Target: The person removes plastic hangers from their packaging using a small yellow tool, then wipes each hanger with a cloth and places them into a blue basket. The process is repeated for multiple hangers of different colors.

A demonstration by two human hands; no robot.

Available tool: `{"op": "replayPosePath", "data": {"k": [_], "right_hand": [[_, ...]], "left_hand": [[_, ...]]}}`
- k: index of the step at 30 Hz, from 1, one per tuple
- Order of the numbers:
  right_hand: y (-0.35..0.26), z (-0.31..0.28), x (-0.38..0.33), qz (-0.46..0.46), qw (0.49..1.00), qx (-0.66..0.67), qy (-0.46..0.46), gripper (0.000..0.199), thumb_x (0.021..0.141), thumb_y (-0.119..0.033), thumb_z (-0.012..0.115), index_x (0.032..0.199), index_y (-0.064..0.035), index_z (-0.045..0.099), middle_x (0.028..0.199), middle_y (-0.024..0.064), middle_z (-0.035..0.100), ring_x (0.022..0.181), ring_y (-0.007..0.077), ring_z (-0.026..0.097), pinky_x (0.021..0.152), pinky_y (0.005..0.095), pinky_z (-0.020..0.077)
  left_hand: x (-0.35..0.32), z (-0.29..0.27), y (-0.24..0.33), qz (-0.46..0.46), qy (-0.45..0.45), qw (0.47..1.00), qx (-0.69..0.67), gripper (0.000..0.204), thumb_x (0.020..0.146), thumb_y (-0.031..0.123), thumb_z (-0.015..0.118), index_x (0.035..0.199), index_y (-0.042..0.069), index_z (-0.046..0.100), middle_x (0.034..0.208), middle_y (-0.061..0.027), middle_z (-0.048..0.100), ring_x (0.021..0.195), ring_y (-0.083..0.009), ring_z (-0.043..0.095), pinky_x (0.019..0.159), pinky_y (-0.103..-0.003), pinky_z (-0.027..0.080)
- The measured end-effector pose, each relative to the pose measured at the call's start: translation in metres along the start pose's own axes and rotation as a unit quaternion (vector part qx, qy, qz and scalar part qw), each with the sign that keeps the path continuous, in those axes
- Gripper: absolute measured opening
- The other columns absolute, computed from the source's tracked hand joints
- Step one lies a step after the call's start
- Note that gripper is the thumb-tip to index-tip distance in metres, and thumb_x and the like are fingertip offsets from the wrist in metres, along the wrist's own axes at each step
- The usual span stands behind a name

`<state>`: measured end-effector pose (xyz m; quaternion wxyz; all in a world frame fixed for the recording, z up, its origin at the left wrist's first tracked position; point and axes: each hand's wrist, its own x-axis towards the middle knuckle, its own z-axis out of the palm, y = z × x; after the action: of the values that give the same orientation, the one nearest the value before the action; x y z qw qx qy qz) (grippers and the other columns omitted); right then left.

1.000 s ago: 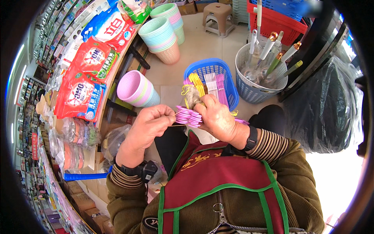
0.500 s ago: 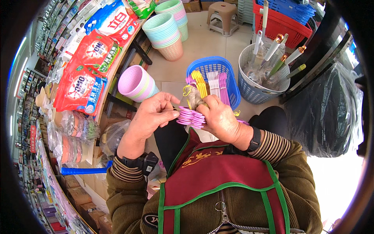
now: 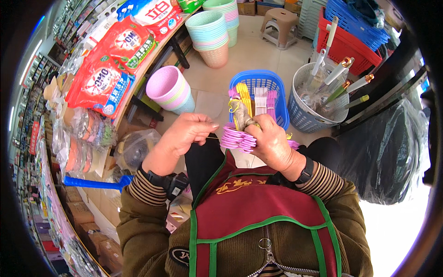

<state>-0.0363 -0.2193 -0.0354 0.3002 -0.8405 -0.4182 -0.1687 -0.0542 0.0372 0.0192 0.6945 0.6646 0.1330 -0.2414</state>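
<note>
Around us is a cluttered shop with a pale tiled floor [image 3: 249, 51]. Our right hand [image 3: 273, 141] clamps a pink plastic bundle [image 3: 237, 139] in front of us; apart from it at nine o'clock, our left hand [image 3: 184, 131] pinches a thin strand [image 3: 212, 138] near the bundle. At one o'clock from the bundle, we see a blue basket [image 3: 281, 99]; at ten, pastel bins [image 3: 184, 96].

brown stool [image 3: 280, 17], nested pastel bins [image 3: 210, 37], plastic-covered black bundle [image 3: 383, 154]
</note>
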Motion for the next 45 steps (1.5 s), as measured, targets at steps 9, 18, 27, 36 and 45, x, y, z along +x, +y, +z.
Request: {"op": "replayPosePath", "data": {"k": [9,18,27,36,45], "right_hand": [[0.004,0.009,0.001,0.018,1.000,-0.006,0.020,0.041,0.062,-0.014,0.085,0.096,-0.0087,0.063,0.098,0.0136,0.057,0.087,0.0344,0.061,0.073,0.0427,0.0541],[0.007,0.010,0.002,0.035,0.999,-0.025,0.021,0.041,0.060,-0.013,0.084,0.094,-0.0092,0.063,0.095,0.0125,0.056,0.085,0.0336,0.060,0.071,0.0425,0.0536],[0.000,0.008,0.001,0.008,0.999,0.021,0.039,0.045,0.057,-0.012,0.085,0.096,-0.0098,0.062,0.099,0.0133,0.057,0.089,0.0350,0.061,0.072,0.0431,0.0537],[-0.005,0.002,0.004,0.004,0.998,0.025,0.064,0.046,0.061,-0.015,0.085,0.101,-0.0070,0.064,0.098,0.0129,0.059,0.089,0.0327,0.063,0.073,0.0413,0.0551],[0.007,-0.006,0.015,0.147,0.969,0.187,0.073,0.041,0.068,-0.008,0.081,0.103,0.0012,0.063,0.088,0.0129,0.062,0.080,0.0294,0.060,0.074,0.0359,0.0514]], "left_hand": [[-0.008,0.006,-0.012,0.120,-0.039,0.963,-0.238,0.014,0.094,0.014,0.062,0.083,0.005,0.062,0.079,-0.0040,0.059,0.083,-0.0198,0.061,0.086,-0.036,0.048],[-0.013,0.014,-0.011,0.069,-0.132,0.932,-0.329,0.025,0.098,0.016,0.060,0.076,0.012,0.049,0.065,0.0055,0.039,0.057,-0.0080,0.037,0.063,-0.028,0.038],[0.000,0.020,-0.020,0.082,-0.017,0.964,-0.252,0.017,0.094,0.010,0.066,0.085,0.010,0.052,0.063,0.0083,0.038,0.051,-0.0031,0.033,0.046,-0.020,0.026],[0.019,0.035,-0.030,0.182,0.096,0.974,-0.091,0.017,0.093,0.014,0.070,0.088,0.007,0.055,0.064,0.0054,0.046,0.047,-0.0049,0.036,0.043,-0.022,0.028],[0.031,0.040,-0.053,0.112,0.033,0.969,-0.216,0.012,0.093,0.009,0.066,0.095,-0.001,0.060,0.082,-0.0069,0.063,0.068,-0.0174,0.061,0.066,-0.031,0.054]]}}
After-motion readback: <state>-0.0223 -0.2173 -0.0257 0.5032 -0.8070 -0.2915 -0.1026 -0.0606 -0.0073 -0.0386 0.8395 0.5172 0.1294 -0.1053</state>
